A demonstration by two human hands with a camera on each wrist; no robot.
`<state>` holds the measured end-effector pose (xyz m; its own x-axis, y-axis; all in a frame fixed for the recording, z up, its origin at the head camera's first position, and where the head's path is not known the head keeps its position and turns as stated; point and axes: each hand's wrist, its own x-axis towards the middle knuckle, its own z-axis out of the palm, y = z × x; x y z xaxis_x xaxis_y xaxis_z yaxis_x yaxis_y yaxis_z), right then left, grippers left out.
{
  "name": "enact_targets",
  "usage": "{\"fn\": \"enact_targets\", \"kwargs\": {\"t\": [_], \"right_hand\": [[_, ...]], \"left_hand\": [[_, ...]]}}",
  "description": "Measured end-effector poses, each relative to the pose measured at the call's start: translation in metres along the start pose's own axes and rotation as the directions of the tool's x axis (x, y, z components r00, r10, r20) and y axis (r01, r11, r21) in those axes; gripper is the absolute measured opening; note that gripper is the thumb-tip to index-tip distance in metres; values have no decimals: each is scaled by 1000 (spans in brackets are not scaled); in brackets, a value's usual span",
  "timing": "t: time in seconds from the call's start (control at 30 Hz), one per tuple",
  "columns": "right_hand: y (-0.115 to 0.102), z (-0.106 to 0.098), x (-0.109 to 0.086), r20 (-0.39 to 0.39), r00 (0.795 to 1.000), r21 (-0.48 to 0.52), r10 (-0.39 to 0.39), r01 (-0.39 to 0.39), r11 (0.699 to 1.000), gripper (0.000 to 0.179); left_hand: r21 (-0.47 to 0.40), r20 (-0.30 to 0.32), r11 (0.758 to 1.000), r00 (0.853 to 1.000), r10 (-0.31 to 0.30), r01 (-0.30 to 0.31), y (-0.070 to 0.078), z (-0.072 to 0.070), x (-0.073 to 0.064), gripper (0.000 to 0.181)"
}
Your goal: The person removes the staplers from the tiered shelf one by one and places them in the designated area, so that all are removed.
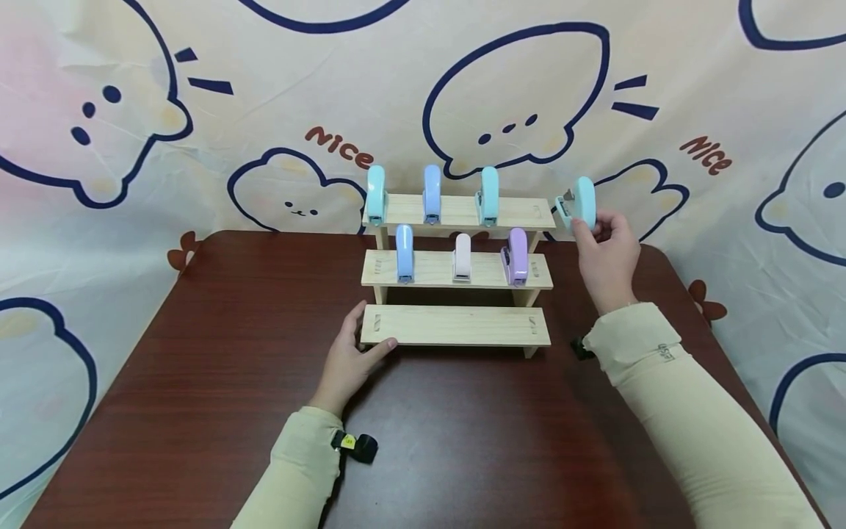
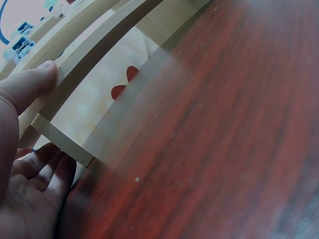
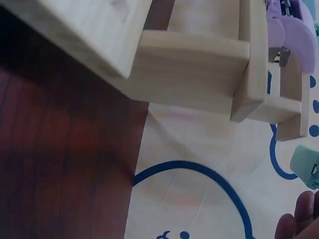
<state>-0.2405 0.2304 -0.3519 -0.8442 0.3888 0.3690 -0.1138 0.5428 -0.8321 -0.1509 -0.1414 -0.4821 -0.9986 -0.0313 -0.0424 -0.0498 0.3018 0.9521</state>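
Note:
A three-step wooden rack [image 1: 456, 325] stands on the table. My left hand [image 1: 346, 364] grips the left end of its lowest step, thumb along the front edge; in the left wrist view the fingers curl by the end leg [image 2: 62, 139]. Right of the top step, my right hand [image 1: 608, 253] pinches a teal stapler [image 1: 584, 202] upright in the air. On the top step are a teal stapler [image 1: 376, 195], a blue one and another teal stapler [image 1: 488, 196]. The middle step bears a blue stapler [image 1: 405, 253], a white stapler [image 1: 462, 257] and a purple stapler [image 1: 515, 257].
The dark brown wooden table [image 1: 456, 441] extends around the rack on both sides and in front. Behind it hangs a pale cloth [image 1: 264, 95] with blue-outlined cartoon shapes. A small black device with a yellow label [image 1: 348, 441] is strapped at the left wrist.

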Motion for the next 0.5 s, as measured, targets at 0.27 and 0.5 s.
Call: {"fn": "enact_targets", "kwargs": {"t": [0.27,0.5], "right_hand": [[19,-12,-2,-6,1000,-37,23,-24,999,49],[34,-21,-2,3,998,-90,60,-60,994,51]], "left_hand": [[-1,5,1000,1000,-5,5,1,0,-1,97],[2,2,1000,1000,-8,8,1,0,0,96]]}}
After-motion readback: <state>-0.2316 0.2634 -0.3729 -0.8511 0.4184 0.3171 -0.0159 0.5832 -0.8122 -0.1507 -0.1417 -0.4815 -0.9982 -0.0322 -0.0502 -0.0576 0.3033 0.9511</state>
